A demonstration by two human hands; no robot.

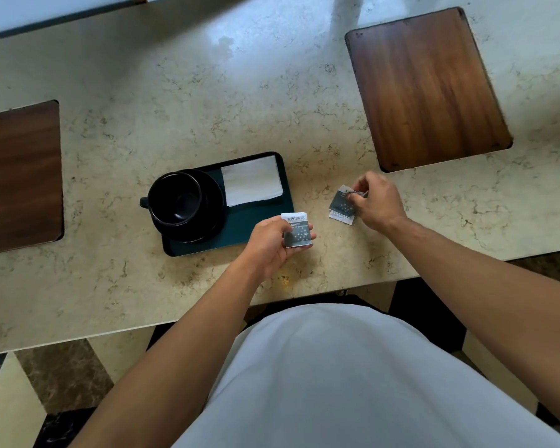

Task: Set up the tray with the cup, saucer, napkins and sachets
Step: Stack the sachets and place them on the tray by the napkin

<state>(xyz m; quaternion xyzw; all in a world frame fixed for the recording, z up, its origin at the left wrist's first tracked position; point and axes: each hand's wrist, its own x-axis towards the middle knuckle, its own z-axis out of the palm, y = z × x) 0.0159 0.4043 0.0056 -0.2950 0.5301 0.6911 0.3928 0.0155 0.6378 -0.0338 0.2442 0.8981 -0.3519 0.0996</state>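
A dark green tray (259, 231) lies on the marble counter. On its left half a black cup (175, 197) stands on a black saucer (212, 202), handle pointing left. White folded napkins (251, 180) fill the tray's far right corner. My left hand (269, 242) holds a grey and white sachet (296, 231) just off the tray's near right corner. To the right, my right hand (375, 202) pinches more grey sachets (342, 204) just above the counter; how many I cannot tell.
A wooden board (424, 88) is set into the counter at the far right. Another wooden board (20, 176) lies at the left edge. The counter's near edge (207, 313) runs just in front of my body.
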